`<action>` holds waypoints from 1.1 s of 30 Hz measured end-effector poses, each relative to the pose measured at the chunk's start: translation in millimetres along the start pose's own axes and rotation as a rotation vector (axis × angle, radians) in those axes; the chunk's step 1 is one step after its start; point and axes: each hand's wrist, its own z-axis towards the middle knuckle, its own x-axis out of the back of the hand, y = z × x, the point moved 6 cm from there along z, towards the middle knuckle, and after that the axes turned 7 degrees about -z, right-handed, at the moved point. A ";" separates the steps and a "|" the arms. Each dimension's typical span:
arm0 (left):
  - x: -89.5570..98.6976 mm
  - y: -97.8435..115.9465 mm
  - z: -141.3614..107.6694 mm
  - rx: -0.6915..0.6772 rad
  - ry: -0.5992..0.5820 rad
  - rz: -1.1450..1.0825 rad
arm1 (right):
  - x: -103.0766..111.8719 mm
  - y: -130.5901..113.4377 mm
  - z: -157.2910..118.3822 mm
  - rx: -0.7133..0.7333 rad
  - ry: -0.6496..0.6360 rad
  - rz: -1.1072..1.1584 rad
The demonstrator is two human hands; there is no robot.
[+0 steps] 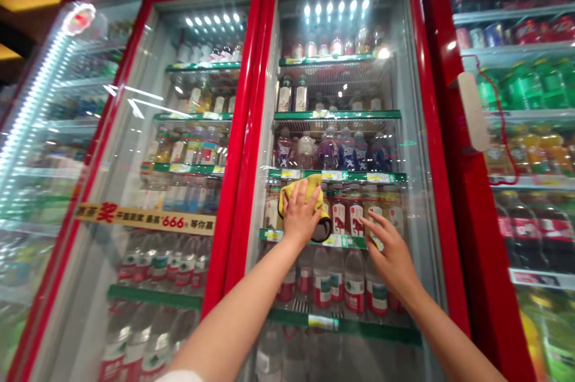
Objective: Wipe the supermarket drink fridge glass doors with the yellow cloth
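Note:
My left hand (300, 212) presses a yellow cloth (318, 185) with a dark edge against the glass of the right-hand fridge door (336, 91). Its fingers lie over the cloth, and part of the cloth hangs below them, showing a dark side. To the right, my right hand (387, 250) has its fingers spread, with nothing in it. Its fingertips are at the glass; whether they touch it I cannot tell. Behind the glass, bottles with white and red labels (356, 217) stand on a green-edged shelf close to both hands.
A red frame post (242, 148) divides this door from the left glass door, which bears a printed strip (148, 220). A white box (471, 111) with a red cord sits on the right frame. Open shelves with green bottles (541, 85) are further right.

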 end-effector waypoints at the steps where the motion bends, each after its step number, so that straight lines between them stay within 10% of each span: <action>1: 2.3 -7.2 -16.5 0.033 0.021 0.017 | -5.3 -2.2 -2.1 0.019 -0.012 -0.028; 7: 4.2 -21.6 -53.1 -0.331 -0.201 0.040 | -36.4 -42.6 -1.4 0.197 -0.125 -0.124; 11: 28.3 -73.4 -19.1 -0.036 -0.067 0.066 | -42.3 -61.0 6.0 0.231 -0.131 -0.139; 14: 36.2 -91.3 -46.2 0.104 0.023 0.082 | -44.6 -64.4 2.4 0.214 -0.117 -0.125; 20: 53.8 -89.8 -84.6 -0.109 -0.170 0.043 | -61.3 -82.3 1.6 0.240 -0.147 -0.103; 25: 96.5 -112.4 -71.5 -0.172 -0.035 0.119 | -64.2 -95.1 8.4 0.278 -0.086 -0.071; 33: 65.8 -138.7 -41.3 -0.016 -0.093 0.146 | -75.8 -90.5 11.3 0.288 -0.101 -0.086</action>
